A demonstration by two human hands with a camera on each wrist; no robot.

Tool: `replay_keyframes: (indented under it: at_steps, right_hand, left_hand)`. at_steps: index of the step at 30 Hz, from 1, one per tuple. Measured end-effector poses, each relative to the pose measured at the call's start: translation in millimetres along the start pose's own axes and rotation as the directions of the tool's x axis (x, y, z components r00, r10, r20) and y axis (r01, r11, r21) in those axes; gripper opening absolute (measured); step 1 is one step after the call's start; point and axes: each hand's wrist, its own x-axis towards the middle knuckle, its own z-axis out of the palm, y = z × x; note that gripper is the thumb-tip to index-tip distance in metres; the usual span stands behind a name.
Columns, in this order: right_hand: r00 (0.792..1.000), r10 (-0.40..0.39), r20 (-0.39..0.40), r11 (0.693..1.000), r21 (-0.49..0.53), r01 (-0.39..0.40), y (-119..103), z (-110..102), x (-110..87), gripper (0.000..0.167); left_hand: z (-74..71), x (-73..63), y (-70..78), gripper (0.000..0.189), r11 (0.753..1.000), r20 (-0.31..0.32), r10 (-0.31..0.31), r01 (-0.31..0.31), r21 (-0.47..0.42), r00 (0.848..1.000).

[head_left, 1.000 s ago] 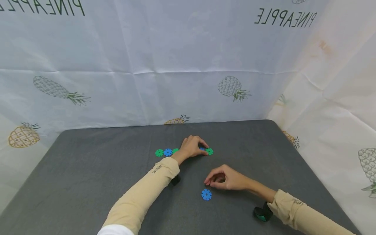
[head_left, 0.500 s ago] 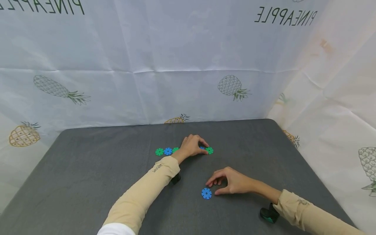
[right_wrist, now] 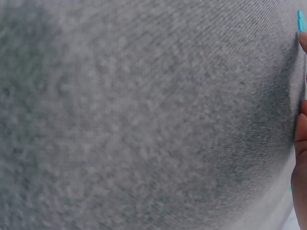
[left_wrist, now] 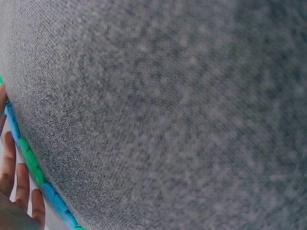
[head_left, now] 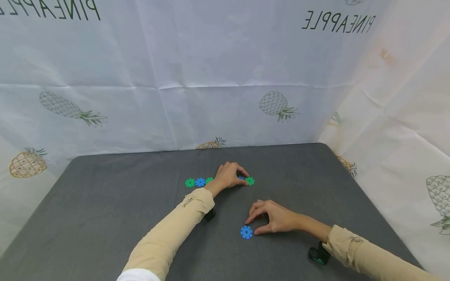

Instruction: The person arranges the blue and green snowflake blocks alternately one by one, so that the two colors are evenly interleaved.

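In the head view a row of green and blue notched discs lies across the far part of the table. My left hand [head_left: 227,175] reaches over this row and hides its middle. Its thumb and index finger pinch the edges of the green disc [head_left: 250,181] at the right end, beside a mostly covered blue disc [head_left: 240,178]. Nearer to me a single blue disc [head_left: 246,232] lies flat. My right hand [head_left: 275,218] is beside it, thumb and index finger spread at its right and top edges. The left wrist view shows fingers along the row of discs [left_wrist: 31,160].
The left part of the row shows a green disc [head_left: 190,182], a blue disc [head_left: 200,182] and part of another green disc [head_left: 209,180]. They lie on a dark grey table [head_left: 116,218]. A pineapple-print cloth [head_left: 218,113] hangs behind it.
My right hand has opened its thumb and index finger apart and come down close to the single blue disc. My left hand stays in place at the row.
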Motion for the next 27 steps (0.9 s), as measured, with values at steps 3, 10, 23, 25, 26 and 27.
replay_keyframes:
  at_steps: [3,10,23,25,26,27]
  right_hand:
    - [1.0,0.017,0.005,1.0,-0.004,-0.017,2.5,0.7,0.7,0.03]
    - [1.0,-0.001,0.028,0.983,0.184,-0.005,6.5,-1.1,4.4,0.033]
    - [0.995,0.048,-0.087,0.975,0.222,-0.027,-3.5,10.2,-5.3,0.037]
    - [0.99,0.056,-0.131,0.976,0.215,-0.027,-4.5,15.0,-6.8,0.037]
    - [0.986,0.066,-0.154,0.977,0.211,-0.032,-5.4,17.6,-7.6,0.037]
    - [0.981,0.079,-0.175,0.977,0.209,-0.041,-6.6,20.1,-8.2,0.037]
  left_hand:
    - [0.4,0.1,-0.6,0.023,1.0,0.003,-0.006,0.006,0.003,1.0]
    - [0.5,1.0,-1.1,0.024,1.0,0.001,-0.015,0.015,0.016,1.0]
    - [-1.1,-0.2,-3.1,0.023,1.0,-0.01,0.014,-0.014,-0.007,1.0]
    - [-0.6,0.0,-3.2,0.023,1.0,-0.011,0.014,-0.014,-0.009,1.0]
    - [-0.4,0.1,-3.2,0.023,1.0,-0.01,0.015,-0.015,-0.011,1.0]
    - [-0.3,0.3,-3.3,0.023,1.0,-0.01,0.015,-0.015,-0.011,1.0]
